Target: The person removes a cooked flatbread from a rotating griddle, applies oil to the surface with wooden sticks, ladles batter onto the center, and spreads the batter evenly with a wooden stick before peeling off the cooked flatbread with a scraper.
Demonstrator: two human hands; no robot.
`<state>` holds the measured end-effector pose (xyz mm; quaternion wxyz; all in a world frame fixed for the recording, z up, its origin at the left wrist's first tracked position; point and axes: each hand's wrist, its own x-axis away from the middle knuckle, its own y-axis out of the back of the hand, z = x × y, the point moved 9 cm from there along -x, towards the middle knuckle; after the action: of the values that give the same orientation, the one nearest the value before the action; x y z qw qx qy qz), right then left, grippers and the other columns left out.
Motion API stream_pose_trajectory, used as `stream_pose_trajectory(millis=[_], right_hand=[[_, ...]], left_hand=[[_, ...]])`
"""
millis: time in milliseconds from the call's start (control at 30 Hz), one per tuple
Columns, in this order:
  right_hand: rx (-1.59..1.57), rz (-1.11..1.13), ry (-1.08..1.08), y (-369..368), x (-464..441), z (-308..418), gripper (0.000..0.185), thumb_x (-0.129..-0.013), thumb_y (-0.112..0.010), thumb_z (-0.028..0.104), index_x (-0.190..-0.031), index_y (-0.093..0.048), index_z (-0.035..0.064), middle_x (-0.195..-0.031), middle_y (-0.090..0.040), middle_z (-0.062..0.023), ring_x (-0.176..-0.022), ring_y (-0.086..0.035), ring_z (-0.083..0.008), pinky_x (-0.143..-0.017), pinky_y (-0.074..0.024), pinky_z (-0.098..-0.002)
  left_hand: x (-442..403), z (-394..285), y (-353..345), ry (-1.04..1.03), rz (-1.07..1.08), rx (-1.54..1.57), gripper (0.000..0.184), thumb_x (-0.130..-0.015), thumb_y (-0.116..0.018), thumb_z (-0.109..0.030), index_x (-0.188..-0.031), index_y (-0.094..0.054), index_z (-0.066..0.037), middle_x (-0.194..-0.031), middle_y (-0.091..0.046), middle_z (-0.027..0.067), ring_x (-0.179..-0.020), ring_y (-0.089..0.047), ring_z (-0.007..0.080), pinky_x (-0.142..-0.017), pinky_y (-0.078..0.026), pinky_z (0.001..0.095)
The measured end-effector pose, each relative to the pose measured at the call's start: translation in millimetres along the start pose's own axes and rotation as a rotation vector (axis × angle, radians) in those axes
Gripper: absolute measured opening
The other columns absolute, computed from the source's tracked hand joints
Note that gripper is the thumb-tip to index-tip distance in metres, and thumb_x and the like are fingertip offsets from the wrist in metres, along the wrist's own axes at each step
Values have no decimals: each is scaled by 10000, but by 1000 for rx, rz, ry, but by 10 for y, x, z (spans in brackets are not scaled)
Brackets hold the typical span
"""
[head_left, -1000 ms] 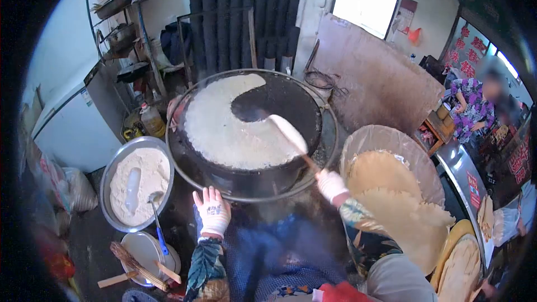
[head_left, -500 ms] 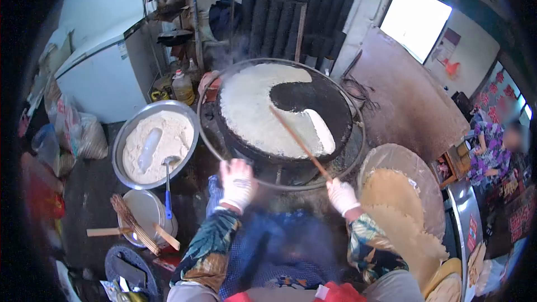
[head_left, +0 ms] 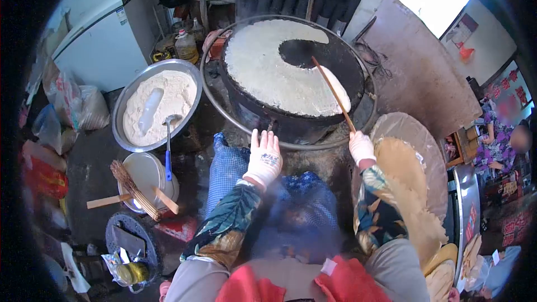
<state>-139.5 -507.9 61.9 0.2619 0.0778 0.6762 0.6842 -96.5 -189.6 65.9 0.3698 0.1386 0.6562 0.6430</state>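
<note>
My right hand point(head_left: 362, 149) wears a white glove and is closed round the near end of a thin wooden stick point(head_left: 332, 92). The stick reaches across a round black griddle point(head_left: 353, 67), its far tip over the bare dark patch. Pale batter point(head_left: 257, 67) coats most of the griddle's left and front, with a thicker white ridge point(head_left: 337, 86) beside the stick. My left hand point(head_left: 264, 159), also gloved, holds nothing; its fingers are stretched out just in front of the metal ring point(head_left: 224, 113) around the griddle. Whether they touch the ring I cannot tell.
At left stand a metal basin point(head_left: 119, 128) of batter with a blue-handled ladle point(head_left: 168, 159), and a white bucket point(head_left: 170, 184) with a bristle whisk point(head_left: 131, 187) across it. Flat tan pancakes point(head_left: 400, 173) are stacked at right. Another person point(head_left: 495, 140) is at far right.
The stick's tip has swung right and away from me, from the coated area to the dark patch. My left hand has moved right, and the whole view has tilted down.
</note>
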Motion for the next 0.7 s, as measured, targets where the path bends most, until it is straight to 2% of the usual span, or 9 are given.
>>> stream_pose_trajectory(millis=[133, 167, 267, 333, 500, 567, 600, 667, 700], right_hand=[[-47, 34, 105, 260, 139, 401, 360, -979, -437, 375, -866, -563, 57, -694, -629, -244, -687, -630, -431, -663, -499, -530], [35, 144, 165, 137, 248, 501, 322, -975, -462, 379, -902, -544, 76, -706, -646, -207, -681, -648, -399, -635, -506, -530], [45, 155, -14, -180, 119, 59, 362, -981, -436, 402, -875, -563, 80, -755, -656, -217, -704, -659, -378, -634, -515, -515], [42, 20, 19, -37, -58, 27, 377, -990, -412, 394, -880, -573, 71, -744, -659, -207, -689, -654, -382, -635, -516, -515], [18, 193, 114, 14, 147, 466, 383, -974, -430, 411, -908, -571, 61, -755, -658, -223, -714, -647, -424, -674, -500, -541], [-34, 145, -13, -75, 53, 246, 386, -967, -433, 373, -911, -611, 35, -773, -664, -236, -740, -656, -422, -705, -519, -525], [-74, 101, -90, -28, -44, 102, 389, -966, -434, 369, -916, -631, 37, -771, -663, -239, -741, -657, -419, -705, -520, -526], [-70, 285, 52, 286, -59, 403, 324, -939, -469, 319, -886, -669, 69, -820, -675, -219, -797, -678, -363, -693, -533, -497], [-174, 233, -5, 288, -54, 437, 283, -909, -493, 268, -778, -671, 91, -811, -683, -178, -814, -678, -348, -705, -545, -480]], left_hand=[[9, 174, -82, 42, -58, 61, 556, -795, -566, -246, -1238, -535, 89, -1328, -524, 256, -1292, -451, 389, -1138, -142, 619], [17, 207, -88, 54, -70, 50, 557, -790, -573, -250, -1233, -542, 86, -1327, -528, 251, -1291, -453, 388, -1134, -140, 628], [33, 340, -83, 101, -88, 65, 553, -785, -576, -245, -1229, -544, 84, -1319, -537, 239, -1279, -460, 387, -1130, -149, 625], [42, 411, -50, 92, -101, 47, 551, -778, -583, -245, -1220, -547, 80, -1314, -540, 234, -1268, -468, 384, -1130, -149, 622], [22, 649, -17, 149, -64, 94, 554, -773, -579, -229, -1226, -534, 86, -1328, -519, 254, -1294, -436, 402, -1130, -147, 623], [32, 733, 5, 190, -70, 147, 539, -775, -569, -214, -1221, -546, 88, -1335, -521, 254, -1308, -429, 394, -1142, -141, 608], [76, 755, 46, 158, -203, 102, 487, -754, -590, -207, -1162, -579, 57, -1274, -564, 226, -1243, -480, 372, -1133, -172, 592], [-20, 754, 474, 158, -146, 106, 369, -699, -652, -229, -1016, -612, -44, -1059, -613, 137, -1070, -536, 310, -1025, -302, 536], [0, 800, 446, 145, -178, 70, 386, -678, -687, -253, -1006, -613, -63, -1039, -610, 116, -1064, -537, 282, -1006, -314, 507]])
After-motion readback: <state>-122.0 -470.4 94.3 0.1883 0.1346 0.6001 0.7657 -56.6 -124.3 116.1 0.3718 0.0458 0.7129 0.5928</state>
